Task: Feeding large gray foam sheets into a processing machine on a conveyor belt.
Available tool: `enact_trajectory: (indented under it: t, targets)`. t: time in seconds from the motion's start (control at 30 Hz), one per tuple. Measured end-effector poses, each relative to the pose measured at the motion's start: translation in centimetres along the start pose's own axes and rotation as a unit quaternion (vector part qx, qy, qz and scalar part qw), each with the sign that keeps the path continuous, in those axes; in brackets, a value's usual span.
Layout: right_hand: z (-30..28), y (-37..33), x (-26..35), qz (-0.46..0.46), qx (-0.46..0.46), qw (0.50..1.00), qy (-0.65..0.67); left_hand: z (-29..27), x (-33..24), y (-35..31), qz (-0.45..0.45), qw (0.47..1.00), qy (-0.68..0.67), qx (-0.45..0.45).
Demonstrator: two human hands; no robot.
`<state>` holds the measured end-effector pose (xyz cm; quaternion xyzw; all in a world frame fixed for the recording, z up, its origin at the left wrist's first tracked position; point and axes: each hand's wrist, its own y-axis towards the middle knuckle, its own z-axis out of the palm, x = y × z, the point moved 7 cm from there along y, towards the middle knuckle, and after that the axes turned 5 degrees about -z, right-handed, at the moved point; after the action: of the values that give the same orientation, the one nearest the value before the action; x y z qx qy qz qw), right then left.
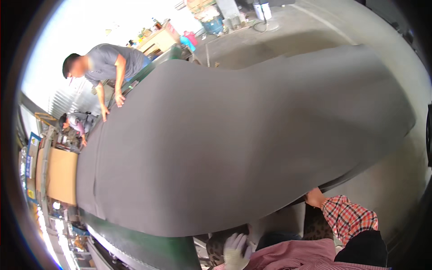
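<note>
A large dark grey sheet (202,135) spreads across the middle, draped over a green-covered bench and hanging past its right end. My right hand (316,197), in a red checked sleeve, grips the sheet's near edge, with its fingertips hidden by the sheet. My left hand (237,251) wears a white glove and is beside my leopard-print leg, just short of the sheet's near edge. Its fingers are apart and nothing shows in them. Across the sheet, a co-worker in a grey shirt (112,63) rests both hands on its far edge.
The green bench surface (148,247) shows below the sheet at lower left. Another person (81,123) reaches to the sheet's far left end, near a tan board (62,176). A wooden desk (159,38) and a blue bin (213,24) stand at the back.
</note>
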<state>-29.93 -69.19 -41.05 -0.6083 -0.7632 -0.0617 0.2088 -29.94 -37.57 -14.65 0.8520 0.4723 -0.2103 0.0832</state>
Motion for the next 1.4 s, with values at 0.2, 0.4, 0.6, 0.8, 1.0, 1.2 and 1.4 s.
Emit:
enact_trajectory:
  t: [0.2, 0.4, 0.6, 0.8, 1.0, 1.2, 1.4]
  targets:
    - [-17.2, 1.2, 3.1, 0.002, -0.06, 0.991, 0.116, 18.6, 13.5, 13.1, -0.362, 0.825, -0.433, -0.035]
    - [-24.2, -2.7, 0.9, 0.021, -0.223, 0.963, 0.149, 23.6, 12.4, 26.4, -0.402, 0.762, -0.507, -0.026]
    - [-26.0, -5.1, 1.1, 0.034, -0.264, 0.939, 0.22, 21.8, 11.8, 29.8, -0.401, 0.806, -0.434, -0.037]
    - [-24.7, -11.5, 0.4, 0.121, -0.326, 0.878, 0.33, 20.3, 9.8, 29.8, -0.384, 0.864, -0.325, -0.031]
    - [-22.1, -16.0, -1.9, 0.17, -0.42, 0.833, 0.317, 17.5, 7.5, 29.6, -0.36, 0.909, -0.212, -0.01]
    - [-0.6, -19.1, -15.9, 0.18, -0.503, 0.313, 0.785, 14.0, 1.5, 29.4, -0.303, 0.948, -0.055, 0.079]
    - [0.6, -16.6, -18.7, 0.247, -0.477, 0.228, 0.812, 3.2, -7.2, 36.6, -0.12, 0.98, 0.157, 0.01]
